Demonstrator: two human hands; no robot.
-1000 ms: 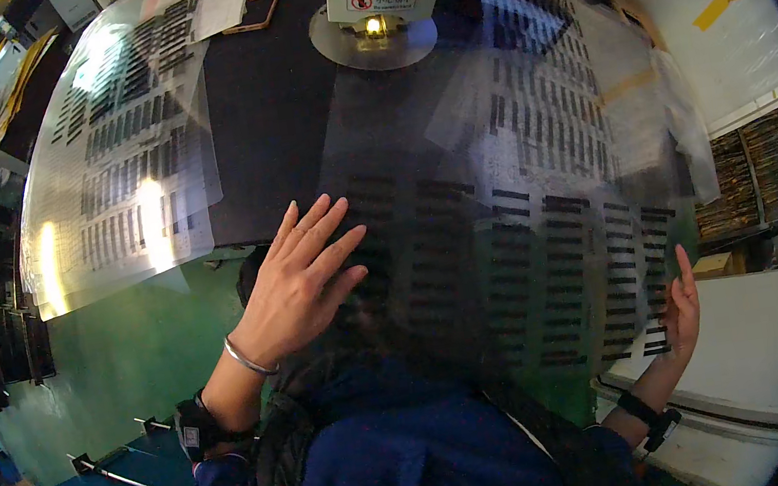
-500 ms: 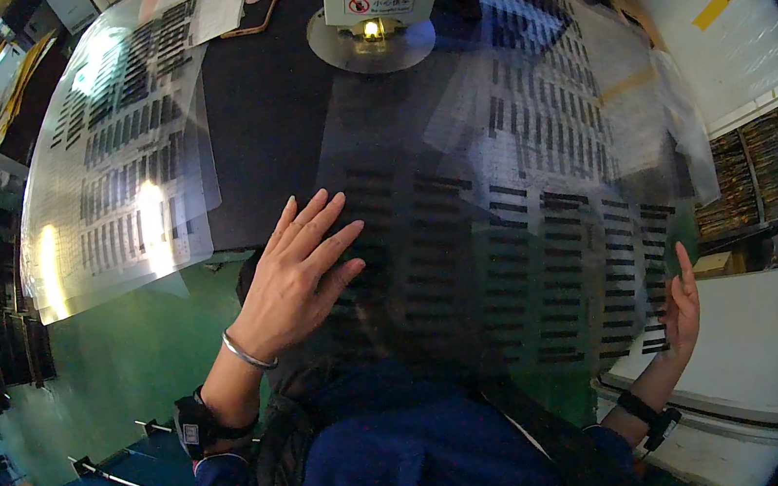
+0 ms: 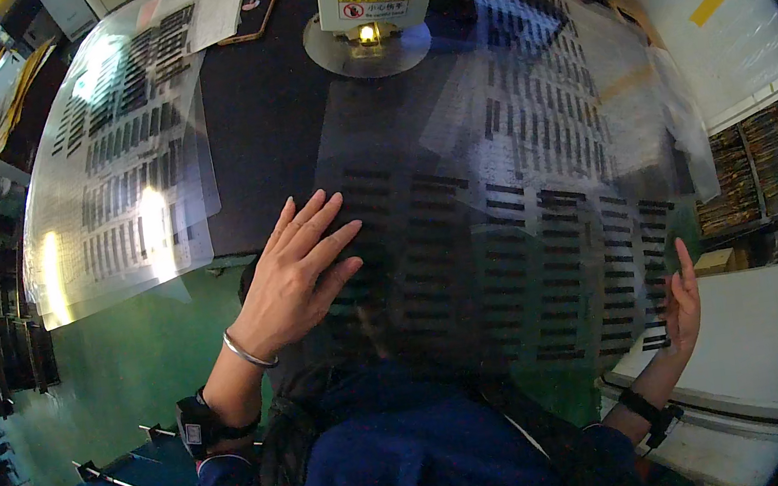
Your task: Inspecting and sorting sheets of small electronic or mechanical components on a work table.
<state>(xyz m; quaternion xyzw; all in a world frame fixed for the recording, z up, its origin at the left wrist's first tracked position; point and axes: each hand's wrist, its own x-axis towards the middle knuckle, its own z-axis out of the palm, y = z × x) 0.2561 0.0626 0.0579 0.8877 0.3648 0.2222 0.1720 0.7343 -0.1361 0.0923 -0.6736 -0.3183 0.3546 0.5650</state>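
Clear film (image 3: pixel 505 228), printed with rows of dark bars, lies across the black bench (image 3: pixel 264 112), its long axis running left to right in front of the person. The left hand (image 3: pixel 299 270) rests flat on its near left part, fingers (image 3: pixel 317 218) spread and gripping nothing. The right hand (image 3: pixel 680 303) stands open at the film's right edge, fingers pointing up; whether it touches, I cannot tell. The left is nearer the film's middle. A 2nd printed sheet (image 3: pixel 114 171) lies further left.
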